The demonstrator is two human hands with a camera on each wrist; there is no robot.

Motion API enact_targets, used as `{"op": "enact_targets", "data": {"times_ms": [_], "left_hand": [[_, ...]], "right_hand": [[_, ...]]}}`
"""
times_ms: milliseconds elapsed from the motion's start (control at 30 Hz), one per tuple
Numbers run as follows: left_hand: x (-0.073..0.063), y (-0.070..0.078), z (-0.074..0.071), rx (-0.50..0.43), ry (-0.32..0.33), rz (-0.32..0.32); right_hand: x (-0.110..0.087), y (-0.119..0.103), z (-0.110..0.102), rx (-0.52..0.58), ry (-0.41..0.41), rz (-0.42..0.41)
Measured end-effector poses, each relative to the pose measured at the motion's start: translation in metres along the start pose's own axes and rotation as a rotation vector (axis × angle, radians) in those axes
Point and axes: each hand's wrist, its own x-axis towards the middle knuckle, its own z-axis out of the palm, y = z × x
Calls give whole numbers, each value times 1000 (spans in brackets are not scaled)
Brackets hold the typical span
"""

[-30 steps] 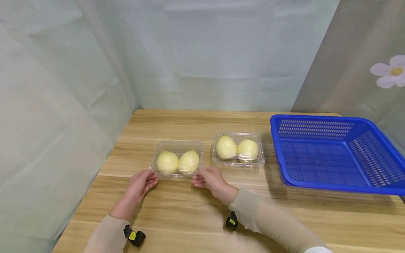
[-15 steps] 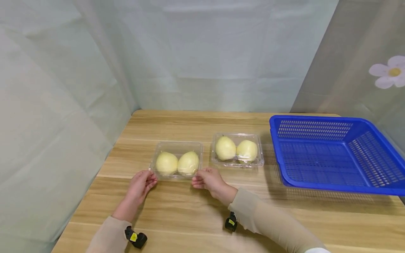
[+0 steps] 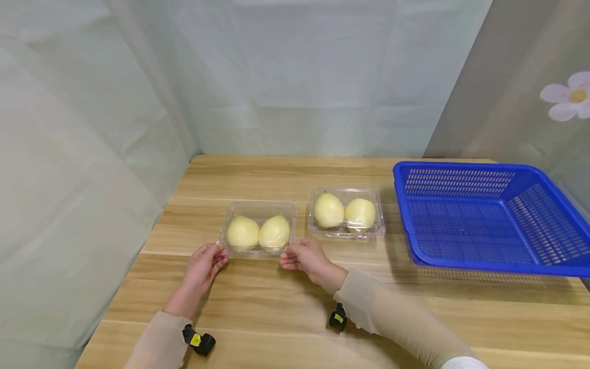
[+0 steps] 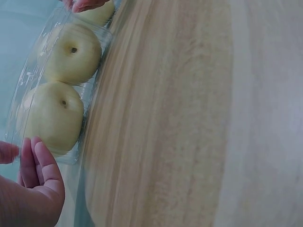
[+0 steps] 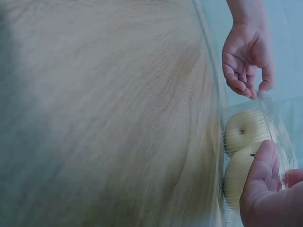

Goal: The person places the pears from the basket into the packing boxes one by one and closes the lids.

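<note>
Two pale yellow-green pears (image 3: 243,233) sit side by side in a clear plastic clamshell box (image 3: 261,209), its lid down over them. At the box's near left corner my left hand (image 3: 205,264) pinches the rim between thumb and fingers. My right hand (image 3: 308,260) pinches the near right corner in the same way. The left wrist view shows the left fingertips (image 4: 34,146) right at the plastic edge, beside a pear (image 4: 57,116). In the right wrist view the right thumb and fingers straddle the rim, partly covering a pear (image 5: 236,177).
To the right on the wooden table (image 3: 258,318) stands a second clear box (image 3: 352,192) holding two pears (image 3: 329,210). Farther right is a large blue perforated basket (image 3: 461,267) with nothing in it. Pale curtains (image 3: 313,87) hang behind and at the left.
Both hands stay at the box's near corners and the box keeps its place. The whole head view has shifted slightly, with the table a little higher in it.
</note>
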Motion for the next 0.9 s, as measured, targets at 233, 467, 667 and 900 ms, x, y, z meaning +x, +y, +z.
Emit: {"op": "enact_targets", "data": {"times_ms": [233, 467, 667, 900], "left_hand": [[0, 1, 0, -18, -29, 4], [2, -1, -1, 8, -25, -12], [1, -4, 2, 56, 23, 33], [-1, -2, 8, 221, 80, 107]], "right_hand": [[-1, -2, -1, 11, -4, 6], [-1, -1, -1, 20, -6, 7], [0, 1, -3, -5, -59, 9], [0, 0, -8, -84, -77, -5]]}}
